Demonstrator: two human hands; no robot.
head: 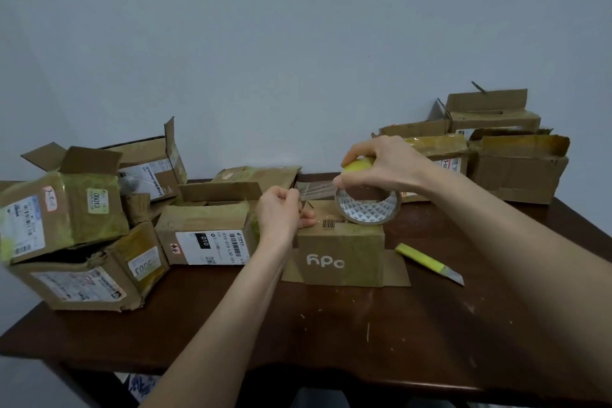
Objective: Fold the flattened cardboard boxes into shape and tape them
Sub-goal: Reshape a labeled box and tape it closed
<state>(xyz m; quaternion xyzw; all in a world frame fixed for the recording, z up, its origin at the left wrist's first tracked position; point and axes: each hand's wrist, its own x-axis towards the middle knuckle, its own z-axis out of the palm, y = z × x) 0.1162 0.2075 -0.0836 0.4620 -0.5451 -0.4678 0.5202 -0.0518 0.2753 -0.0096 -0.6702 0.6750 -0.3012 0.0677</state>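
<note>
There, my right hand [381,166] gripped the clear packing-tape roll [366,210] from above while my left hand [281,214] pinched the tape's free end [306,191], stretched taut over the small brown cardboard box [341,252] on the dark wooden table [331,341]; I judged the box light, its flaps springy, best pressed at the seam

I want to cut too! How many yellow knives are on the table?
1: the yellow knife lies on the table, right of the small box. More may be hidden.
</note>
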